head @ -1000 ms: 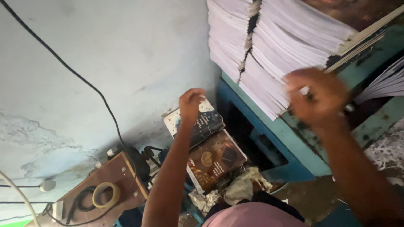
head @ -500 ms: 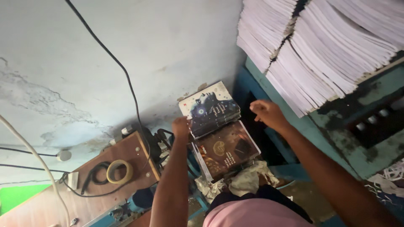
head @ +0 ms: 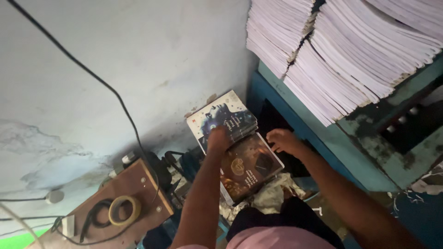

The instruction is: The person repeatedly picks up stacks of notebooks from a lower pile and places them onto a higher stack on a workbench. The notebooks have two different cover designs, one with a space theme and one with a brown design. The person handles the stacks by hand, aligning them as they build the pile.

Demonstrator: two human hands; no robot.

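Left hand (head: 218,139): rests palm-down on the near edge of a stack of dark-covered books (head: 221,121) that lies by the foot of the wall. The fingers press onto the top cover; whether they curl round the edge of the stack cannot be told, as the back of the hand hides them. The stack extends away from this hand, towards the wall, with its pale border showing beyond the knuckles.

Right hand (head: 282,139): fingers loosely spread and released, holding nothing. It hovers at the far right corner of a second brown-covered book pile (head: 247,168); whether the fingertips actually meet the cover cannot be told. That pile lies just below and to the left of this hand, and directly beneath the left wrist, between the two forearms.

Surroundings: crumpled pale cloth (head: 272,196) lies under the brown pile, nearer the person than either hand. To the right of the right hand stands a worn teal bench (head: 323,138), carrying tall stacks of white printed sheets (head: 341,50) above both hands. To the left of the left arm sits a wooden board (head: 138,184) bearing a roll of tape (head: 122,210) and a black cable (head: 92,78) running up the wall.
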